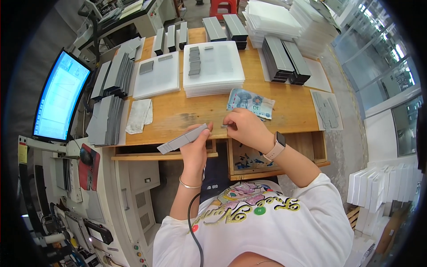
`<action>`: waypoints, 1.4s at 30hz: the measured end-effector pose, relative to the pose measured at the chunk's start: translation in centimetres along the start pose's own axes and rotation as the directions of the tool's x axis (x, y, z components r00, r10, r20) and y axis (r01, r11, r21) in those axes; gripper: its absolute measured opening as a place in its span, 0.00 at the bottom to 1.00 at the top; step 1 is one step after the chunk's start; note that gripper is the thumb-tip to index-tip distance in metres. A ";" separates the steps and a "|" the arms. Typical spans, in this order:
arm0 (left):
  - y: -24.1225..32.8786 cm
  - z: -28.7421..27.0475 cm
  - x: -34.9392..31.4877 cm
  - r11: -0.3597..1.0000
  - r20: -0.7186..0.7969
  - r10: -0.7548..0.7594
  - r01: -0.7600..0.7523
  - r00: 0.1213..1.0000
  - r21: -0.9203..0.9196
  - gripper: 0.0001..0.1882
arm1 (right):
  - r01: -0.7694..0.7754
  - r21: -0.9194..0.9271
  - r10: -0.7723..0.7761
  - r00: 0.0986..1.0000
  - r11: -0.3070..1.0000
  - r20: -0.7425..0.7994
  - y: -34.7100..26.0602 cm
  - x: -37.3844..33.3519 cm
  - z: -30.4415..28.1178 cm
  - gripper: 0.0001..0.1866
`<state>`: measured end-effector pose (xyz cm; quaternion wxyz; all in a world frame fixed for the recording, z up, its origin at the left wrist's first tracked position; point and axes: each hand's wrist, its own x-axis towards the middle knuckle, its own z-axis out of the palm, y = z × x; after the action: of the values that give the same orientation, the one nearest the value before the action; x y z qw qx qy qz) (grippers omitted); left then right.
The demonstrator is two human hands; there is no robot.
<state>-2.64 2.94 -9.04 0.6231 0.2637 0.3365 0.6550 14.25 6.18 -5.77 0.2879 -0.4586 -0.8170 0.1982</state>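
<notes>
In the head view, we had our left hand gripping a flat grey rectangular strip by the tan wooden tabletop's near edge; our right hand pinched a small grey sliver. The strip looked light, stiff, best held along its long edges!

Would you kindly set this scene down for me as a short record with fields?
Left hand: holds long grey strip
Right hand: pinches small grey piece
Beyond right hand: blue-green banknote
Surface: wooden table
Far side of table: stack of white sheets, with grey pieces on top
Below table edge: open drawer, dark blue scraps inside
Left of table: lit monitor
</notes>
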 end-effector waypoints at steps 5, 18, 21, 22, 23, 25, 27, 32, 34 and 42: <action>-0.2 0.7 0.1 0.997 0.054 -0.032 0.035 0.998 -0.063 0.10 | 0.018 0.021 -0.016 0.997 1.000 -0.077 0.0 -0.2 0.2 0.04; 0.4 1.6 0.1 0.983 0.076 -0.113 0.122 0.991 -0.139 0.07 | 0.020 -0.007 -0.021 0.990 1.000 -0.140 -0.2 -0.8 0.8 0.05; 0.4 1.6 0.1 0.983 0.074 -0.112 0.121 0.991 -0.137 0.07 | 0.024 -0.016 -0.026 0.989 1.000 -0.149 -0.3 -0.9 0.8 0.05; 0.4 1.5 0.1 0.982 0.072 -0.115 0.124 0.991 -0.144 0.07 | 0.021 -0.020 -0.023 0.989 1.000 -0.148 -0.3 -0.9 0.8 0.05; 0.4 1.5 0.1 0.980 0.070 -0.118 0.127 0.991 -0.151 0.07 | 0.018 -0.024 -0.022 0.989 1.000 -0.148 -0.3 -1.0 0.8 0.05; 0.4 1.4 0.1 0.981 0.071 -0.117 0.126 0.991 -0.148 0.07 | 0.022 -0.028 -0.026 0.988 0.999 -0.155 -0.4 -1.0 0.9 0.05; 0.4 1.4 0.2 0.981 0.072 -0.117 0.126 0.991 -0.145 0.07 | 0.025 -0.033 -0.030 0.986 0.999 -0.161 -0.4 -1.0 0.9 0.05; 0.4 1.3 0.4 0.976 0.091 -0.127 0.141 0.988 -0.163 0.06 | 0.021 -0.023 -0.024 0.987 1.000 -0.158 -0.3 -0.9 0.9 0.05; 0.5 1.2 0.3 0.976 0.086 -0.127 0.140 0.988 -0.166 0.06 | 0.019 -0.025 -0.023 0.988 0.999 -0.152 -0.5 -0.8 0.8 0.05; 0.6 1.1 0.0 0.974 0.083 -0.122 0.135 0.989 -0.183 0.07 | 0.018 -0.033 -0.022 0.992 0.999 -0.124 -0.3 -0.7 0.8 0.05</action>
<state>-2.13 3.05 -7.89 0.6980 0.2044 0.2668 0.6324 13.82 5.35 -6.35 0.3330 -0.4665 -0.8050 0.1534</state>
